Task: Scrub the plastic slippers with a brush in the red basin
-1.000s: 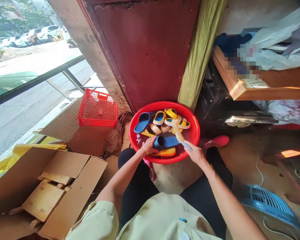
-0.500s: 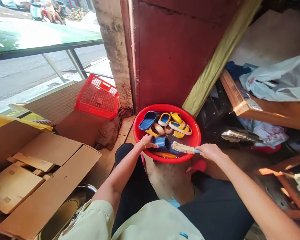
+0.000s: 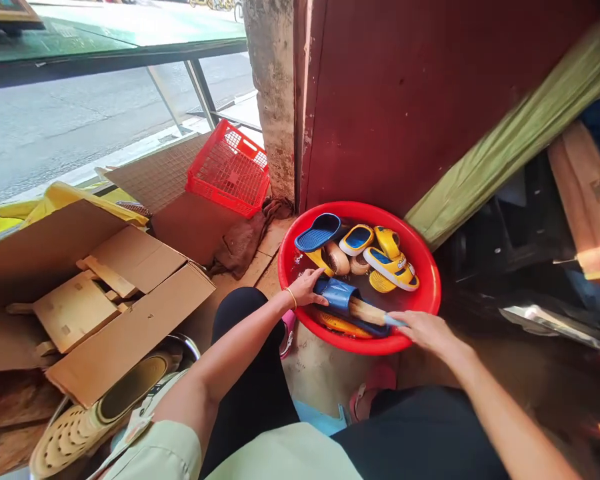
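Observation:
In front of my knees stands a round red basin with dark water and several slippers in it. My left hand grips the strap end of a dark blue slipper at the basin's near left. My right hand is closed on the light blue handle of a scrub brush. The brush's pale bristles lie on the slipper's footbed, running into the strap opening, blurred by motion. Behind are another blue slipper, yellow slippers and tan footwear. An orange-yellow slipper lies under the scrubbed one.
To the left are an open cardboard box with wooden pieces, a red plastic crate and a beige clog. A maroon panel rises behind the basin. Wooden furniture stands at the right.
My view has turned to the right and tilted, so the basin looks larger and nearer. The brush has slid further in, toward the strap of the blue slipper. Both hands keep their holds.

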`<action>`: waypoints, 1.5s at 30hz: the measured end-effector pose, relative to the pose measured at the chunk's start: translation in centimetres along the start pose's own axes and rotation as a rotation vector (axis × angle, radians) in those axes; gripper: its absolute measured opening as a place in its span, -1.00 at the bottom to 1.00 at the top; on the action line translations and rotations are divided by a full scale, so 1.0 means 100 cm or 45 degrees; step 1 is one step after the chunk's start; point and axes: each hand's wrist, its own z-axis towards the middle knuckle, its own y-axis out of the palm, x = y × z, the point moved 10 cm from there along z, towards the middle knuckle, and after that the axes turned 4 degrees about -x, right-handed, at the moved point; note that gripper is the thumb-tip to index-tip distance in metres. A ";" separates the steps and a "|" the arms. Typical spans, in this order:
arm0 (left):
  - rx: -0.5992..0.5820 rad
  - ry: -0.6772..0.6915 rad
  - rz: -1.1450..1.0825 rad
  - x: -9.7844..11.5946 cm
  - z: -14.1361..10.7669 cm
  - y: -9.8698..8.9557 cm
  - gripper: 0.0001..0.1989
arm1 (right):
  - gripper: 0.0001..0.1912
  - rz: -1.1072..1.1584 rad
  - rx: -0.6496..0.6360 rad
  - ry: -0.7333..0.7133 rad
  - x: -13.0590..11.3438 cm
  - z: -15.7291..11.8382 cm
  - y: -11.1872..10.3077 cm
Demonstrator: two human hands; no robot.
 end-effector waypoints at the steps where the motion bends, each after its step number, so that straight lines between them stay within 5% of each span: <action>1: 0.006 -0.026 -0.001 -0.002 -0.001 0.000 0.17 | -0.59 -0.010 -0.005 0.034 0.017 -0.010 -0.001; 4: 0.007 -0.065 0.007 0.000 -0.003 0.005 0.14 | -0.62 -0.057 0.018 0.076 0.021 -0.021 -0.009; 10: 0.120 0.032 -0.026 0.030 -0.012 0.007 0.06 | -0.58 0.066 0.124 0.005 -0.059 0.012 -0.010; 14: 0.379 -0.079 -0.450 0.019 -0.029 -0.014 -0.10 | -0.60 0.139 0.190 0.106 -0.024 -0.004 -0.011; 17: 0.422 -0.245 -0.841 0.008 -0.037 -0.011 -0.25 | -0.61 0.180 0.234 0.214 0.007 -0.024 -0.012; 19: 0.425 -0.363 -0.965 0.009 -0.036 -0.005 -0.33 | -0.59 0.272 0.263 0.203 0.007 -0.032 -0.011; 22: 0.443 -0.366 -1.015 0.035 -0.026 -0.008 -0.35 | -0.57 0.428 0.360 0.126 -0.004 -0.037 -0.018; 26: 0.543 -0.159 -1.165 0.090 -0.009 -0.040 -0.39 | -0.57 0.577 0.606 0.248 0.011 -0.049 -0.035; 31: 0.308 -0.007 -1.041 0.134 0.006 -0.053 -0.26 | -0.58 0.835 0.837 0.333 0.019 -0.044 -0.055; 37: 0.153 0.179 -0.878 0.134 0.027 -0.016 -0.04 | -0.60 1.088 1.049 0.057 -0.026 0.001 -0.077; 40: 0.273 0.183 -1.061 0.120 0.042 -0.012 -0.13 | -0.59 1.062 1.035 0.021 -0.046 0.024 -0.078; 45: 0.299 -0.077 -1.643 0.084 0.069 -0.019 -0.20 | -0.50 0.850 0.915 -0.045 -0.080 0.042 -0.064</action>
